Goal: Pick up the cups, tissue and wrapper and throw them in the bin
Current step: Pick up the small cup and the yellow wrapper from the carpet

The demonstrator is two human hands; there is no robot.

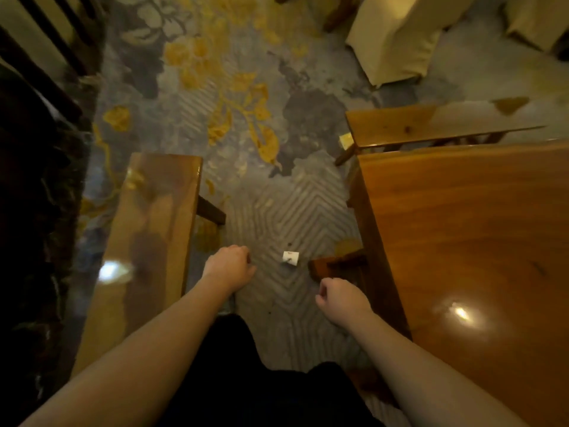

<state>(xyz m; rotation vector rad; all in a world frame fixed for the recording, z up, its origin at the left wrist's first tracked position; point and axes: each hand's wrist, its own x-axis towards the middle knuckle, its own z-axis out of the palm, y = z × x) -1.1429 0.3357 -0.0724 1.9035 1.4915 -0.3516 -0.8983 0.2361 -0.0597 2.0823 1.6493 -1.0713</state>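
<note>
A small white scrap, tissue or wrapper point(291, 258), lies on the patterned carpet between a bench and a table. My left hand point(229, 266) hangs over the carpet to the left of it, fingers curled under, nothing visible in it. My right hand point(340, 298) hovers below and right of the scrap, close to the table's edge, its fingers curled in as well, with nothing seen in it. A second pale yellowish scrap point(346, 140) lies on the floor by the far bench's corner. No cups or bin are in view.
A glossy wooden bench point(154, 229) runs along the left, a large wooden table point(468, 241) fills the right, with another bench point(431, 124) beyond it. A table foot point(335, 266) juts onto the carpet. Cloth-covered chairs point(397, 35) stand at the back. My dark-clothed legs are below.
</note>
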